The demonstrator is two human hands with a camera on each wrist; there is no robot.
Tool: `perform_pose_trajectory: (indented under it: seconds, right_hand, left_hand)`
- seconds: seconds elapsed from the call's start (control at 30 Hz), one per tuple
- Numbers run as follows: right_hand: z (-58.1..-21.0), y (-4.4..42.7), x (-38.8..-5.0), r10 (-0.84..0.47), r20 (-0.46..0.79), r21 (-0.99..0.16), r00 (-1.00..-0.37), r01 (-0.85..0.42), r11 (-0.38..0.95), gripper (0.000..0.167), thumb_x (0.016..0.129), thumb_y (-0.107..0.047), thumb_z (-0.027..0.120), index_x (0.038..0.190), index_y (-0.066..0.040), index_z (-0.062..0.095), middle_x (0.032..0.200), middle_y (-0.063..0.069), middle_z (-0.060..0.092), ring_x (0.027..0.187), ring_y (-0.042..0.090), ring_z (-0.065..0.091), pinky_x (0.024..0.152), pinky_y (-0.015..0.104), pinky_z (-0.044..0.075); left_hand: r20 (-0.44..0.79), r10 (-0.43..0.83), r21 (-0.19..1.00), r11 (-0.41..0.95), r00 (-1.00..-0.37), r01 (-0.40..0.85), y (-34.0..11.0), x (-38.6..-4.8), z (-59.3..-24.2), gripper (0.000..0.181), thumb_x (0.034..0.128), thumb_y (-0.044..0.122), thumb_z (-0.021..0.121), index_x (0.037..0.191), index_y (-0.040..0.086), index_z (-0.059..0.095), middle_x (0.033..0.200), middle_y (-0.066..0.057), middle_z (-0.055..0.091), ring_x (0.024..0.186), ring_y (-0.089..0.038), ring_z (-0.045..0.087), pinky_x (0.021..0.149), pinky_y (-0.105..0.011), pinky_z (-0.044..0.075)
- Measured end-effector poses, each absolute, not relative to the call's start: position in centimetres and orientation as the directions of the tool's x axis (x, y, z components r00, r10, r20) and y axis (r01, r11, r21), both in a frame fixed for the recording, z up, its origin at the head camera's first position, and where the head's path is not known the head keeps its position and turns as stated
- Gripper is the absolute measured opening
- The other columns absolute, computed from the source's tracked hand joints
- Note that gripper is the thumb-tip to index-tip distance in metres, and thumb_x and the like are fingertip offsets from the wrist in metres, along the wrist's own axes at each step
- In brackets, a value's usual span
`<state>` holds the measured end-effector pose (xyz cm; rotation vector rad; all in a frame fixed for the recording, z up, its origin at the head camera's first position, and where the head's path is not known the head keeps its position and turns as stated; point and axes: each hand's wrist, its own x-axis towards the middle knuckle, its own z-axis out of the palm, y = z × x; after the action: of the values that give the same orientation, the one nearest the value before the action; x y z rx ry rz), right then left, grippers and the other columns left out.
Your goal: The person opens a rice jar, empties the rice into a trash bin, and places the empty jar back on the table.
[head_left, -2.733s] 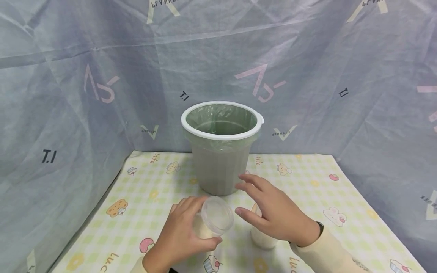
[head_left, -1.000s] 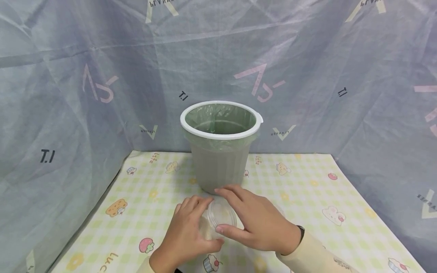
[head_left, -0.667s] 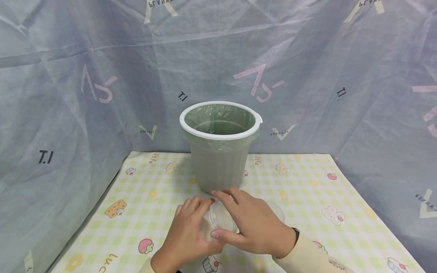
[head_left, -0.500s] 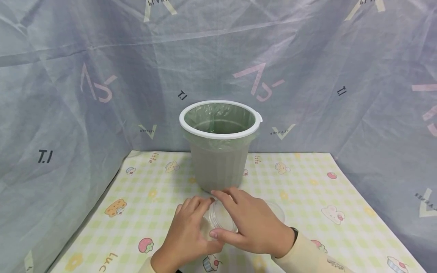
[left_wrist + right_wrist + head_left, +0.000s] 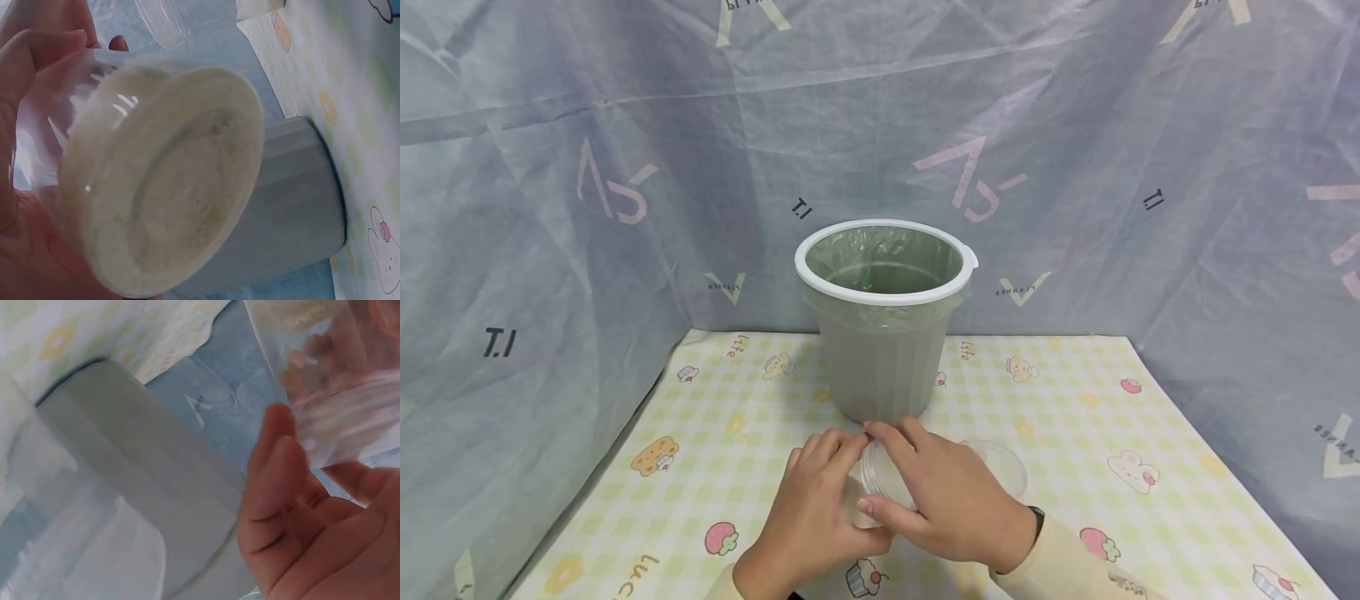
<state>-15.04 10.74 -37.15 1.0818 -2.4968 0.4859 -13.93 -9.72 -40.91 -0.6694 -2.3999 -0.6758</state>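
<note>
The left hand (image 5: 820,508) wrapped its fingers around a tilted, pale-filled clear jar (image 5: 181,187), seemingly bracing it while the right hand (image 5: 955,500) grasped its lid end (image 5: 889,477). A second jar (image 5: 1006,468) stood toward three o'clock, a bag-lined bin (image 5: 880,362) at twelve.

Creased grey-blue curtains (image 5: 880,125), printed with black, pink and pale yellow lettering, hang beyond the far edge of the tablecloth (image 5: 1067,454) and along its left and right edges. The tablecloth itself has pale green checks, strawberries, flowers and cupcakes, under soft, fairly even light.
</note>
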Motion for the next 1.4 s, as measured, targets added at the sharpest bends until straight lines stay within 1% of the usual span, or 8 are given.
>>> perform_pose_trajectory:
  seconds: [0.23, 0.4, 0.53, 0.67, 0.83, 1.03, 1.2, 1.4]
  right_hand:
    - [-37.2, 10.5, -15.1, -0.599, 0.516, -0.156, -0.613, -0.754, 0.638, 0.051, 0.1, -0.052, 0.06, 0.138, -0.02, 0.054, 0.113, -0.007, 0.058, 0.078, 0.004, 0.055, 0.061, 0.02, 0.048]
    - [-37.2, 10.5, -15.2, -0.594, 0.531, -0.161, -0.604, -0.76, 0.629, 0.05, 0.102, -0.054, 0.055, 0.136, -0.017, 0.055, 0.106, -0.006, 0.057, 0.073, 0.002, 0.049, 0.058, 0.017, 0.043]
    - [-37.2, 10.6, -15.3, -0.582, 0.543, -0.145, -0.605, -0.751, 0.644, 0.051, 0.102, -0.054, 0.055, 0.136, -0.016, 0.056, 0.105, -0.006, 0.057, 0.072, 0.002, 0.048, 0.059, 0.017, 0.043]
    - [-37.2, 10.7, -15.3, -0.577, 0.539, -0.135, -0.614, -0.739, 0.66, 0.051, 0.102, -0.053, 0.055, 0.137, -0.016, 0.055, 0.107, -0.006, 0.058, 0.074, 0.003, 0.053, 0.063, 0.02, 0.048]
    - [-36.9, 10.9, -15.5, -0.552, 0.524, -0.189, -0.648, -0.721, 0.667, 0.046, 0.102, -0.05, 0.056, 0.135, -0.017, 0.055, 0.111, -0.006, 0.06, 0.083, 0.005, 0.059, 0.069, 0.025, 0.053]
    - [-36.8, 11.0, -15.6, -0.517, 0.54, -0.225, -0.665, -0.705, 0.672, 0.043, 0.103, -0.048, 0.056, 0.134, -0.018, 0.055, 0.109, -0.005, 0.058, 0.082, 0.005, 0.055, 0.07, 0.026, 0.052]
    - [-36.9, 10.9, -15.6, -0.5, 0.564, -0.248, -0.657, -0.712, 0.656, 0.043, 0.103, -0.046, 0.056, 0.136, -0.017, 0.054, 0.108, -0.007, 0.056, 0.079, 0.003, 0.05, 0.07, 0.023, 0.049]
    - [-36.9, 10.8, -15.6, -0.49, 0.546, -0.282, -0.679, -0.7, 0.656, 0.045, 0.104, -0.047, 0.055, 0.138, -0.018, 0.053, 0.107, -0.005, 0.056, 0.074, 0.002, 0.046, 0.067, 0.021, 0.046]
  left_hand:
    - [0.631, 0.301, 0.322, 0.736, -0.715, 0.595, -9.4, -13.8, -40.7, 0.086, 0.059, 0.05, 0.089, 0.134, 0.018, 0.063, 0.115, 0.01, 0.062, 0.104, -0.009, 0.056, 0.082, -0.035, 0.046]
    - [0.616, 0.287, 0.345, 0.739, -0.733, 0.579, -9.3, -13.6, -40.6, 0.089, 0.06, 0.052, 0.09, 0.136, 0.02, 0.058, 0.117, 0.013, 0.06, 0.107, -0.007, 0.055, 0.082, -0.034, 0.045]
    - [0.599, 0.278, 0.363, 0.741, -0.751, 0.565, -9.4, -13.6, -40.6, 0.093, 0.065, 0.06, 0.088, 0.141, 0.019, 0.053, 0.118, 0.016, 0.057, 0.108, -0.007, 0.055, 0.081, -0.032, 0.043]
    - [0.57, 0.272, 0.399, 0.733, -0.775, 0.551, -9.8, -13.6, -40.7, 0.102, 0.0659, 0.069, 0.086, 0.146, 0.018, 0.048, 0.122, 0.016, 0.057, 0.112, -0.01, 0.058, 0.085, -0.036, 0.046]
    - [0.504, 0.28, 0.461, 0.713, -0.817, 0.529, -10.3, -13.4, -40.9, 0.12, 0.0628, 0.072, 0.087, 0.157, 0.017, 0.038, 0.137, 0.009, 0.058, 0.122, -0.016, 0.061, 0.092, -0.046, 0.049]
    - [0.439, 0.267, 0.504, 0.717, -0.858, 0.481, -10.6, -13.3, -41.1, 0.132, 0.0595, 0.08, 0.084, 0.161, 0.014, 0.031, 0.147, 0.007, 0.054, 0.131, -0.016, 0.058, 0.101, -0.049, 0.049]
    - [0.476, 0.259, 0.479, 0.725, -0.84, 0.495, -10.6, -13.5, -41.4, 0.125, 0.0568, 0.073, 0.089, 0.155, 0.014, 0.04, 0.14, 0.006, 0.059, 0.124, -0.012, 0.061, 0.098, -0.045, 0.051]
    - [0.54, 0.246, 0.436, 0.736, -0.805, 0.518, -10.5, -13.6, -41.8, 0.098, 0.0557, 0.052, 0.096, 0.136, 0.014, 0.055, 0.12, 0.009, 0.066, 0.11, -0.006, 0.063, 0.094, -0.04, 0.052]
